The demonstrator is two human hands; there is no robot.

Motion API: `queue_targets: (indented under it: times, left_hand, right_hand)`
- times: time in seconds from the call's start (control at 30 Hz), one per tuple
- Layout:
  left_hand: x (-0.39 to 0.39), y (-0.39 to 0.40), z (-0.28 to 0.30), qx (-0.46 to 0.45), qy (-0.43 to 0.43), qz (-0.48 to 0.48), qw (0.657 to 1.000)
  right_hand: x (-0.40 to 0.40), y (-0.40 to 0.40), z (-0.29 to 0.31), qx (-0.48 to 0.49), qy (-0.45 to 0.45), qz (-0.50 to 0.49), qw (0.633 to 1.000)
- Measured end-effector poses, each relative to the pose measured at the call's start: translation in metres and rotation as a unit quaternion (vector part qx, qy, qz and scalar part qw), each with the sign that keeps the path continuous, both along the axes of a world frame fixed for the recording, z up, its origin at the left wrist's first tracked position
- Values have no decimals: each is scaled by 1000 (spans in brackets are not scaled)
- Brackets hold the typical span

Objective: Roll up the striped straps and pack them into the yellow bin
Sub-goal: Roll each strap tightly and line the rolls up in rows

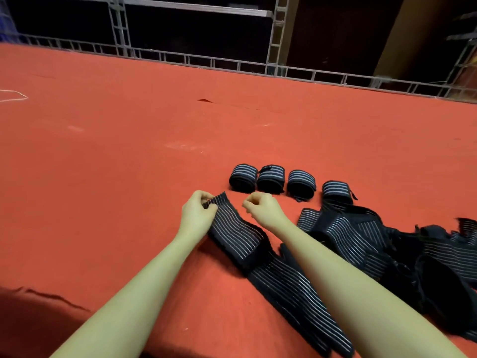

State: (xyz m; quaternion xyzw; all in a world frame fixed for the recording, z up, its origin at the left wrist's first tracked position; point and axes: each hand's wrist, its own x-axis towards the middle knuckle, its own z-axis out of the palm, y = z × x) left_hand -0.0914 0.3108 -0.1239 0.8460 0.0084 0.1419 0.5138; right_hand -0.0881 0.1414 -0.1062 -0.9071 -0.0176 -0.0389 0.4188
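A long black strap with thin white stripes (240, 236) lies stretched toward me across the red surface. My left hand (197, 211) pinches its far end, which stands slightly raised. My right hand (260, 206) hovers just to the right of that end with fingers curled, holding nothing. Beyond my hands, several rolled striped straps (271, 179) stand in a row. A heap of unrolled striped straps (374, 241) lies to the right. No yellow bin is in view.
The red cloth-covered table (116, 151) stretches far to the left and back. A metal truss railing (232, 63) runs along its far edge. A white cord (15, 95) lies at the far left.
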Motion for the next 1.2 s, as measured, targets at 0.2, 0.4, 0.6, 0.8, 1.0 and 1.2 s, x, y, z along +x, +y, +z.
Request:
queue_targets:
  times: [0.2,0.4,0.6,0.8,1.0,1.2]
  left_hand:
    - [21,17,-33,-67,-15,26,997]
    - [36,27,-57,-107,-54,31,992]
    - [41,31,-58,-132,-57,29,989]
    - [33,29,-50,-113,-55,8,992]
    - [20,4,4,-249,-59,32,966]
    - [-8,-27,69,-274,-82,-63,956]
  right_hand:
    - [51,26,-37,-34,39,20,998]
    - [86,46,-63,-163,55,40,984]
    - [97,59,-70,-187,50,42,980]
    - [77,43,-61,167,27,37,985]
    - [43,18,-16,315,-39,-2,948]
    - [17,-13,46,349,-135,-67,925]
